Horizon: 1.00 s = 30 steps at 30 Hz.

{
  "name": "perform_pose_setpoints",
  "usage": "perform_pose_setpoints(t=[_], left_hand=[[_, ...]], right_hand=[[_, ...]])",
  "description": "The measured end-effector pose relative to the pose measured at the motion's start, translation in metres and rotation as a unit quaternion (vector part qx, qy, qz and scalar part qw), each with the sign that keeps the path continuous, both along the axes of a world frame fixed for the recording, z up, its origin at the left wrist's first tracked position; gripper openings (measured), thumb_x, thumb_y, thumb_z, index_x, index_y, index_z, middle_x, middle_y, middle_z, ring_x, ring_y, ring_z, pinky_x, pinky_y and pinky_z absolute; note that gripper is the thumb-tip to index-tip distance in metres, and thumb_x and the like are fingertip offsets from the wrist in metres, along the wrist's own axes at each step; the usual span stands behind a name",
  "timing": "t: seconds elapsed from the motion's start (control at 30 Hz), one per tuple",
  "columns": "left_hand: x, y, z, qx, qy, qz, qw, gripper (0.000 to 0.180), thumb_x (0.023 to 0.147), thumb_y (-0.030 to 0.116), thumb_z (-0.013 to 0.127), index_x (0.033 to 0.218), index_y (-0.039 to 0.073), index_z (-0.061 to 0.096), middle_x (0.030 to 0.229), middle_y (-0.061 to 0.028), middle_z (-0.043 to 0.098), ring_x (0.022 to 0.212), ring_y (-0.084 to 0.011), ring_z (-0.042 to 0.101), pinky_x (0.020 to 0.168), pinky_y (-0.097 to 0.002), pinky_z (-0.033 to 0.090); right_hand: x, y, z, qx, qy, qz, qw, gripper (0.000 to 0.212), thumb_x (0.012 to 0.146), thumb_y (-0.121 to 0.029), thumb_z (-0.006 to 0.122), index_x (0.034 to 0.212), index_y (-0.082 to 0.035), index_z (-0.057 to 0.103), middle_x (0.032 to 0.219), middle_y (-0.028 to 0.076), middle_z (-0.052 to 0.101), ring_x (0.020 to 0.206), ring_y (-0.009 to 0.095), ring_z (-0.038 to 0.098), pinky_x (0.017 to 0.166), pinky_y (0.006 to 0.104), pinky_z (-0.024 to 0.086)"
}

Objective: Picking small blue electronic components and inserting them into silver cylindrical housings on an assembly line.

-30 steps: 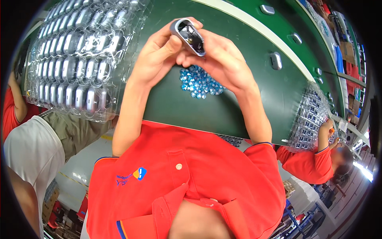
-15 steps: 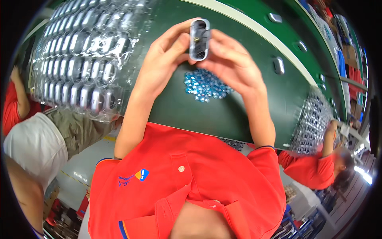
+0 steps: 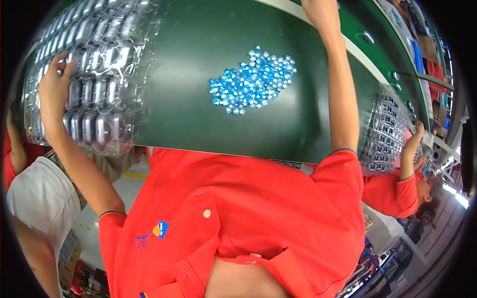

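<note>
My left hand [image 3: 53, 92] is over a clear plastic blister tray [image 3: 130, 107] at the left, its thumb and fingers apart. Rows of oblong silvery-grey casings [image 3: 102, 130] sit in the tray's pockets. Whether my fingertips touch one of them is hard to make out. My right hand [image 3: 320, 12] reaches to the far side of the table, over the pale rail; its fingers are cut off by the upper edge, so anything in them is hidden. Between my arms a loose heap of small shiny blue pieces [image 3: 253, 82] lies on the green tabletop [image 3: 184, 64].
Beyond the pale rail [image 3: 362, 57], a green strip carries spaced-out casings [image 3: 367, 37]. Another clear tray [image 3: 382, 131] with dark small parts stands at the right, beside a co-worker in a red shirt [image 3: 392, 196]. A person in pale clothing [image 3: 42, 191] is close on my left.
My hands, together around one casing before, have parted: the left went to the tray, the right to the far rail. The casing they held no longer shows between them.
</note>
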<state>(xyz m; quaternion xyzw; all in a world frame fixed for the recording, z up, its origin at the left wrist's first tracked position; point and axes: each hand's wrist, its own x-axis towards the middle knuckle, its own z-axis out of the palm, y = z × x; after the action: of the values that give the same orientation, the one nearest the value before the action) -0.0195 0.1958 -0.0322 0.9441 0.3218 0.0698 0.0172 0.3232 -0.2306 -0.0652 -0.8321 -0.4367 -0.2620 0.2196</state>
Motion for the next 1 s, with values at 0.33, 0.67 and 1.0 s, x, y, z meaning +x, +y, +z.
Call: perform_pose_setpoints(t=[0.33,0.67,1.0], left_hand=[[-0.005,-0.052,0.031,0.044,-0.134,0.088,0.986,0.044,0.095,0.032,0.064,0.134,0.012,0.061,0.107,-0.0090,0.072,0.098,-0.0168,0.068,0.087,-0.0300,0.050],[0.074,-0.225,-0.006,-0.523,-0.326,-0.152,0.773,0.037,0.094,0.011,0.063,0.130,0.004,0.062,0.115,-0.0091,0.066,0.097,-0.0153,0.064,0.084,-0.0287,0.052],[0.155,-0.229,-0.074,-0.558,-0.391,-0.153,0.715,0.035,0.093,0.009,0.065,0.127,0.005,0.063,0.112,-0.0107,0.067,0.096,-0.0165,0.065,0.078,-0.0289,0.055]], right_hand=[[-0.108,-0.030,0.001,-0.093,0.329,0.106,0.934,0.018,0.087,-0.015,0.070,0.103,-0.007,0.073,0.097,0.007,0.070,0.084,0.022,0.069,0.078,0.0325,0.054],[-0.108,-0.019,-0.002,-0.141,0.227,0.198,0.943,0.016,0.085,-0.012,0.071,0.099,-0.005,0.072,0.094,0.007,0.068,0.085,0.027,0.066,0.077,0.0347,0.054],[-0.124,-0.005,0.003,-0.126,0.319,0.168,0.924,0.014,0.082,-0.012,0.072,0.093,-0.003,0.069,0.095,0.008,0.065,0.091,0.027,0.062,0.082,0.0360,0.052]])
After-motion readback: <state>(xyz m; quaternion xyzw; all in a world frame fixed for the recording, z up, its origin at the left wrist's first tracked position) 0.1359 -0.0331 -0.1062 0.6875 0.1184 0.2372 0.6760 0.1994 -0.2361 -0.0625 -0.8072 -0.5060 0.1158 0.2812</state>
